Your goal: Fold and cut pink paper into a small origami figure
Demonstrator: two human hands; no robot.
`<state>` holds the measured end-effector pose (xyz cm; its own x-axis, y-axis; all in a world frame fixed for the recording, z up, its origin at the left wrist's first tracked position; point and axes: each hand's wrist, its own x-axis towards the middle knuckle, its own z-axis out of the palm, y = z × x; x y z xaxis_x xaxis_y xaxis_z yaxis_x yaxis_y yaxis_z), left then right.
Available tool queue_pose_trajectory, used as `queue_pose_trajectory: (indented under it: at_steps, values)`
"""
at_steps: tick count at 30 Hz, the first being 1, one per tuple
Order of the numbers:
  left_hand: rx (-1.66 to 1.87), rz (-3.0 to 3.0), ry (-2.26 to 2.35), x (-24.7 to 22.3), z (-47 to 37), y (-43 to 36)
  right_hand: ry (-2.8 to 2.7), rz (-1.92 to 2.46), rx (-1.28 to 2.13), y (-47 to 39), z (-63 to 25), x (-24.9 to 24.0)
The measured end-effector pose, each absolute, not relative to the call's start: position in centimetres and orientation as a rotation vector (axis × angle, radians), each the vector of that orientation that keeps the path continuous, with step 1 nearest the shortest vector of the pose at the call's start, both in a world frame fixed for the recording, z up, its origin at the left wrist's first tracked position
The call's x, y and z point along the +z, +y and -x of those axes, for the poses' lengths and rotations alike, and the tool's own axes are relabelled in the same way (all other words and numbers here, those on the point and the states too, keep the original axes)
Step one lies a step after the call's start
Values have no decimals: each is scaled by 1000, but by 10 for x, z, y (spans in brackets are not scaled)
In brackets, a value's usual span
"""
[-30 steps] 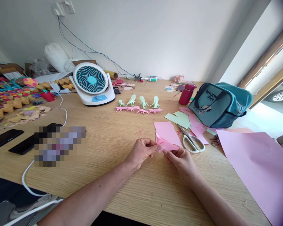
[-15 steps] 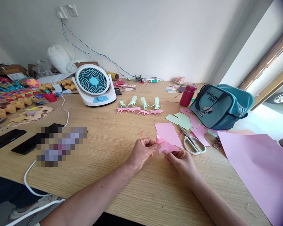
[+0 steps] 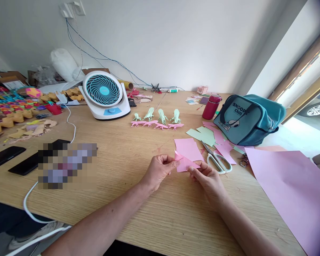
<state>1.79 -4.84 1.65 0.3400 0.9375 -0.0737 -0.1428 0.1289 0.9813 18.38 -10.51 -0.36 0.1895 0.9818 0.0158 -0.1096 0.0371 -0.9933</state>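
Our left hand pinches the left edge of the folded pink paper; our right hand grips its right side between thumb and fingers. We hold the workpiece above the worktop, in front of the flat pink sheet and left of the scissors

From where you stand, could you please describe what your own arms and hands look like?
Both the left hand and the right hand are bare, with no gloves, rings or watch visible. The visible forearms are uncovered; any sleeves higher up cannot be made out.
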Motion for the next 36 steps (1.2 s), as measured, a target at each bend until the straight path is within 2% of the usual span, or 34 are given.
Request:
queue_pose_trajectory:
  at_steps: [17, 36]
  values:
    - [842, -1438, 933, 15, -19, -55, -1314, 1236, 1062, -107, -197, -11]
    - [797, -1339, 898, 17, -18, -55, -1388, 1250, 1009, -110, -191, -1]
